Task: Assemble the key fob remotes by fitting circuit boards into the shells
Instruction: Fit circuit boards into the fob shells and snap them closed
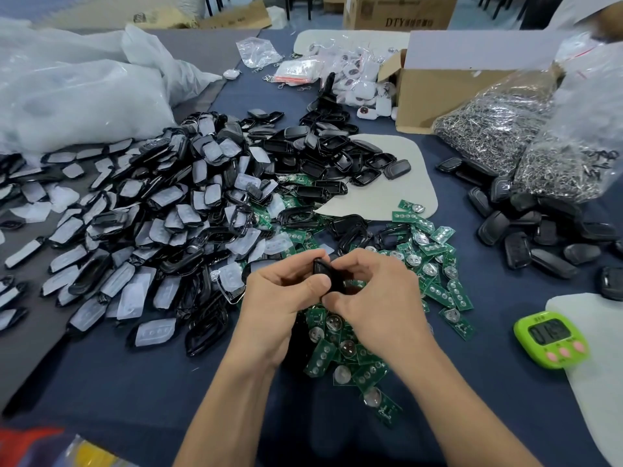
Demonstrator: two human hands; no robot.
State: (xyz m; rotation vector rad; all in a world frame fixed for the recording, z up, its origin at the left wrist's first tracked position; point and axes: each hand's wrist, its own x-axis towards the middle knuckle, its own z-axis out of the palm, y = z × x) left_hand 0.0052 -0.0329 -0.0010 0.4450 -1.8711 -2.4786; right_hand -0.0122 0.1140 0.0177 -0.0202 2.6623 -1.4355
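My left hand [269, 298] and right hand [374, 298] meet above the middle of the tabletop [118, 382]. The fingers [305, 261] of both are curled tight round one black shell [325, 274], pinching it between them. Only a dark strip of it shows. Its long axis slants from upper left down to lower right, with a narrow edge turned up toward me. I cannot tell which end is which.

Directly beneath my hands lies a loose spread of green circuit boards [337, 352], fanning out to the right. A big heap of black frames with translucent button pads [151, 214] crowds in close on the left, and empty black shell halves [337, 153] are piled beyond. Closed black fobs [539, 237] sit well apart on the right, near a green timer [551, 338]. Bare blue cloth lies between the heap and me, on my left.
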